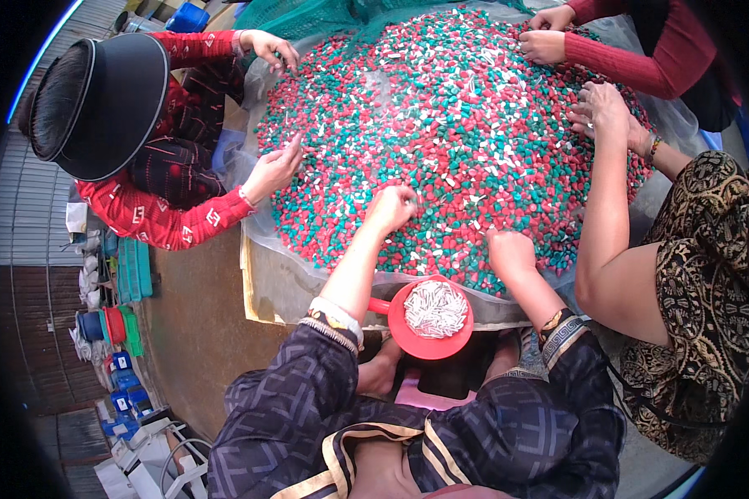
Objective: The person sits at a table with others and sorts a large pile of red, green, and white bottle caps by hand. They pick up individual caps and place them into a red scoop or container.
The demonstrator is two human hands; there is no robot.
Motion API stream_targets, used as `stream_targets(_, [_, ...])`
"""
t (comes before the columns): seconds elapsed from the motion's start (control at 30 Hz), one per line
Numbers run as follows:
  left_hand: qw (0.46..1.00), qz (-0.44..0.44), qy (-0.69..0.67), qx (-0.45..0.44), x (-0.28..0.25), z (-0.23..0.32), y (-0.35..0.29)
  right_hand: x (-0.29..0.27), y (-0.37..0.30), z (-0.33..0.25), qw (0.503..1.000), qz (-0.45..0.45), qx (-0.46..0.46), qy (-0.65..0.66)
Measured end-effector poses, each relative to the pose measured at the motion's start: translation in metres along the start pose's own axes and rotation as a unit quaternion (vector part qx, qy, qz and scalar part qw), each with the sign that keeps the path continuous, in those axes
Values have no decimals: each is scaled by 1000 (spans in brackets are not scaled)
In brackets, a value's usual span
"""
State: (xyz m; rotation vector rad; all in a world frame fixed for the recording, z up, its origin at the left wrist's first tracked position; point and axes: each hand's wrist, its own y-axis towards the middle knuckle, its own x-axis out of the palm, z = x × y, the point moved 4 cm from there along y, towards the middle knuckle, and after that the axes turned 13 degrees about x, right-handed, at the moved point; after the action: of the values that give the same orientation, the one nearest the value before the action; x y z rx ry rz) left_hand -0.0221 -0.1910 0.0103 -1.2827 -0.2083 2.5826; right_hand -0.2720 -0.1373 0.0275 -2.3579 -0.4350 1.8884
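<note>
Broadly, a table (276, 293) spreads before me, bearing a wide heap (458, 150) of little red, green and white pieces on a clear sheet (260, 218). One co-worker in a black hat (125, 108) leans in at left; another, in red sleeves (632, 62), is at far right; a third, in a black-and-gold print (699, 241), is nearer on my right. Their hands are well apart from mine. Green netting (308, 21) lies beyond. Between my forearms, closer to my body than either hand, is a red mug (429, 349), its handle (379, 306) pointing left; only the heap's near edge lies between. My left hand (391, 209) is at the heap, fingers curled; my right hand (512, 252), slightly nearer the mug, is bent as if pinching. Whether either grips anything, I cannot tell. White slivers (435, 308) fill the mug, lying every which way. One pale piece (477, 224) lies just beyond my right fingertips, its long axis unclear.
</note>
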Motion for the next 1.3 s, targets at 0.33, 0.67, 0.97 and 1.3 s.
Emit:
stream_targets(0.33, [997,37,-68,16,2,0,-29,3,4,41,596,-218,136,761])
stream_targets(0.67, [939,99,-327,24,2,0,-38,-7,-6,34,556,-228,129,789])
stream_targets(0.97, [987,104,-83,94,22,54,-8,-16,9,39,549,-220,54,804])
stream_targets(1.3, [954,50,-297,-5,23,16,-15,-9,39,15,700,-167,122,683])
